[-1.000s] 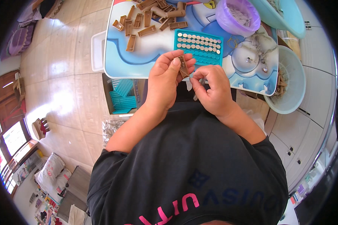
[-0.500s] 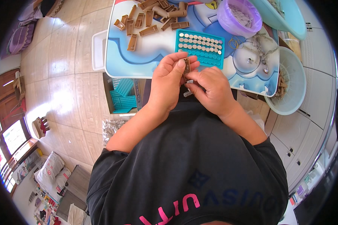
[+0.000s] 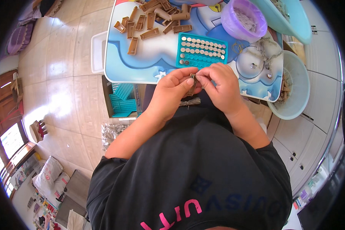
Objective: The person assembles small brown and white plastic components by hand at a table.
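- In the head view, the left hand point(image 3: 176, 85) held a small brown casing point(image 3: 192, 85) between its thumb and its fingers, in front of the table's near edge.
- The right hand point(image 3: 220, 86) had thumb and forefinger close together at the casing's upper end; whether they gripped something small, I could not tell, because the fingers covered this place.
- Just beyond the hands, a teal tray point(image 3: 207, 62) with silvery round discs lay on the blue-and-white table point(image 3: 128, 71).
- Below the casing, a greyish bundle point(image 3: 190, 102) lay over the dark clothing.
- At the table's far left there was a loose pile of brown casings point(image 3: 150, 33).
- To the right of the tray were thin bands point(image 3: 237, 47), a tangle of grey strands point(image 3: 262, 50) and a purple basin point(image 3: 263, 30).
- A pale basin point(image 3: 298, 90) stood beside the table's right edge, and an open box point(image 3: 108, 109) with teal trays was at the lower left.
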`<state>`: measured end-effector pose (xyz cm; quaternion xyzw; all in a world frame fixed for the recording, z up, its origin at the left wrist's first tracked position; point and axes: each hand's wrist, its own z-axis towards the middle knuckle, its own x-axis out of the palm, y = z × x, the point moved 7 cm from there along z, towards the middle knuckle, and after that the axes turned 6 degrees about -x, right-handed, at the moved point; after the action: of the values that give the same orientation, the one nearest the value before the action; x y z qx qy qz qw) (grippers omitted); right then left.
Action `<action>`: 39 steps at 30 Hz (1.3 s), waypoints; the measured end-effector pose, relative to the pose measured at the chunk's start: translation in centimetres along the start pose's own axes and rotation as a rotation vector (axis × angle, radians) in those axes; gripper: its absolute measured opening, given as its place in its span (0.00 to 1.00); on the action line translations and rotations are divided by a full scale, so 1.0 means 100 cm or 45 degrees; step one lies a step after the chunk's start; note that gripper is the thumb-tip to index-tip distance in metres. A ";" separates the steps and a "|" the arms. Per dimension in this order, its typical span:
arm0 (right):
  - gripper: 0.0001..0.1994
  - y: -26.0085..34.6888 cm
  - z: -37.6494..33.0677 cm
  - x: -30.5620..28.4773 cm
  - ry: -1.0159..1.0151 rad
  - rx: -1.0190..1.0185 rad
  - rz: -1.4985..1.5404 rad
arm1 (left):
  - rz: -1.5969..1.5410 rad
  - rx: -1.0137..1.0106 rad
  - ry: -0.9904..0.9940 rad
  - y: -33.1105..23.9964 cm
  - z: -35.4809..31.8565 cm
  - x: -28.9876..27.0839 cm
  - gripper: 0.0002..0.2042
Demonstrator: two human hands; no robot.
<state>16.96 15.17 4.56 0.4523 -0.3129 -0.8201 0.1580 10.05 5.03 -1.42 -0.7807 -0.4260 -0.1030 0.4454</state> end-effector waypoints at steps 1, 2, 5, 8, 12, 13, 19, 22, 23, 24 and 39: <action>0.04 -0.005 0.002 0.002 0.017 0.056 0.099 | -0.051 -0.006 -0.016 0.000 0.000 -0.003 0.13; 0.04 -0.011 0.006 0.004 0.020 0.054 0.100 | -0.102 -0.012 -0.032 -0.001 0.000 -0.007 0.13; 0.04 -0.023 0.022 0.000 -0.191 -0.121 -0.152 | -0.210 0.049 -0.099 -0.004 0.004 -0.020 0.13; 0.05 -0.029 0.032 0.007 -0.153 -0.162 -0.383 | -0.252 0.073 -0.143 -0.011 0.006 -0.026 0.13; 0.06 -0.030 0.033 0.015 -0.080 -0.235 -0.490 | -0.288 0.104 -0.204 -0.016 0.007 -0.037 0.15; 0.07 -0.029 0.032 0.016 -0.081 -0.237 -0.497 | -0.294 0.106 -0.212 -0.016 0.008 -0.039 0.15; 0.07 0.003 0.039 0.022 -0.095 -0.245 -0.076 | -0.407 0.109 -0.149 -0.015 0.012 -0.041 0.13; 0.07 0.009 0.040 0.032 -0.086 -0.270 -0.084 | -0.420 0.120 -0.132 -0.016 0.012 -0.042 0.13; 0.07 0.009 0.039 0.034 -0.080 -0.278 -0.085 | -0.421 0.120 -0.121 -0.014 0.013 -0.042 0.13; 0.07 0.008 0.038 0.036 -0.077 -0.281 -0.083 | -0.423 0.124 -0.115 -0.014 0.013 -0.044 0.13; 0.07 -0.011 0.030 0.033 0.090 -0.199 -0.312 | -0.400 0.125 -0.152 -0.016 0.013 -0.043 0.15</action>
<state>12.69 15.38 2.90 0.5021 -0.1850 -0.8386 0.1024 5.96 3.96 -3.50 -0.6866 -0.5730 -0.1037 0.4353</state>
